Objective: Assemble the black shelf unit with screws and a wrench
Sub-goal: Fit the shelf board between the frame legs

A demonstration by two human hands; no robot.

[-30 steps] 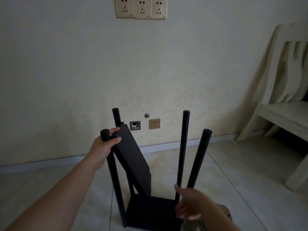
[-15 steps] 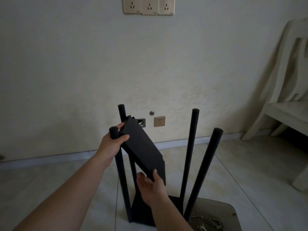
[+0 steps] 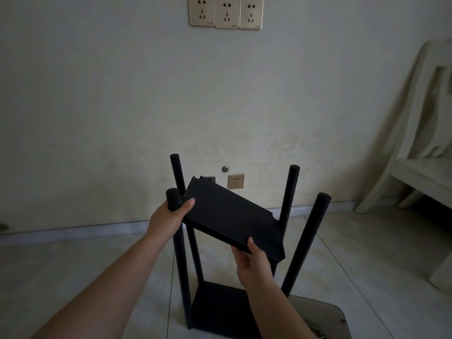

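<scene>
At the bottom edge of the frame both forearms are cut off, and a grey tray (image 3: 325,311) at lower right is cropped, with small metal pieces inside too dim to identify. The right hand (image 3: 252,261) grips the lower near edge of a loose black shelf panel (image 3: 232,216), thumb on top. The left hand (image 3: 171,217) holds the panel's upper left edge, thumb over it, beside the near left post (image 3: 179,253). The panel is tilted, high at left, among four upright black posts of the shelf unit (image 3: 220,311), whose base panel stands on the tiled floor (image 3: 73,270). The panel has notched corners. Beyond are a wall outlet (image 3: 236,181) and, at right, a partly cropped pale chair (image 3: 415,167).
</scene>
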